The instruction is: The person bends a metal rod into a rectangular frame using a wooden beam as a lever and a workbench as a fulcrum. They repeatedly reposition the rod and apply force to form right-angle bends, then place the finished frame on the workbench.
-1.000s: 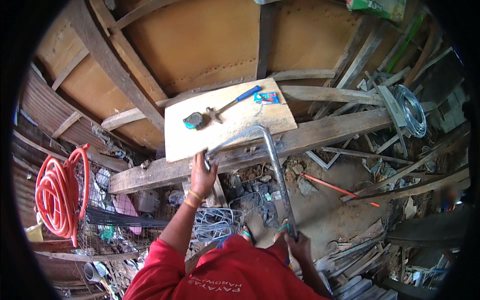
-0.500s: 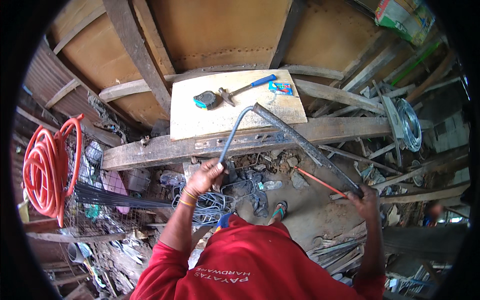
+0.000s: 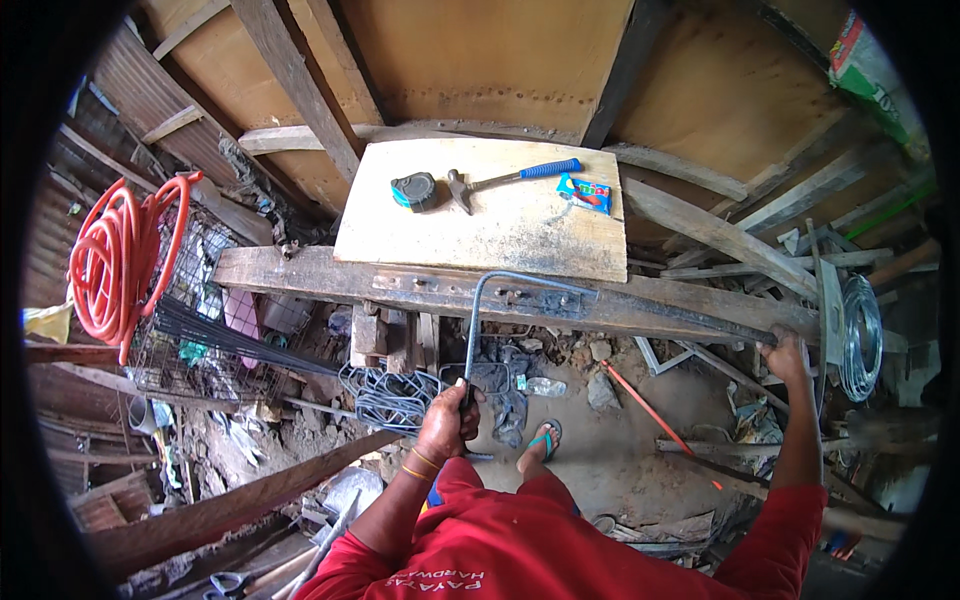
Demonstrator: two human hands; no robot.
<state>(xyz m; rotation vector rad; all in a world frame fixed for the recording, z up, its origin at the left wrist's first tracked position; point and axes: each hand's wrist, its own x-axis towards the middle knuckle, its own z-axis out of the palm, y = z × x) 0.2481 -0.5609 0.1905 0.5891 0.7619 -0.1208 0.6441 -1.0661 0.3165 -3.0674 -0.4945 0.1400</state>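
Note:
My left hand (image 3: 447, 425) grips the lower leg of a bent steel rod (image 3: 474, 320), below the wooden beam's front edge. The rod turns right along pins and a metal strip (image 3: 505, 295) fixed to the beam (image 3: 290, 275). Out at the right, my right hand (image 3: 782, 352) holds a long dark pipe (image 3: 680, 310) that lines up with the rod's upper leg. A pale board (image 3: 400, 235) lies on the beam, carrying a tape measure (image 3: 414, 193), a claw hammer with blue handle (image 3: 540, 170) and a small blue packet (image 3: 583, 195).
Red hose (image 3: 110, 260) hangs left beside a wire cage (image 3: 205, 340). Bent rods (image 3: 390, 400) lie low at left. A wire coil (image 3: 858, 335) hangs right. Timbers and rubble surround the dirt floor (image 3: 615, 455), where an orange pole (image 3: 660, 420) leans near my foot (image 3: 540, 445).
My right hand has risen and moved right with the pipe, now nearly horizontal along the beam. The rod's bend has swung over the pins, and my left hand sits lower and further right.

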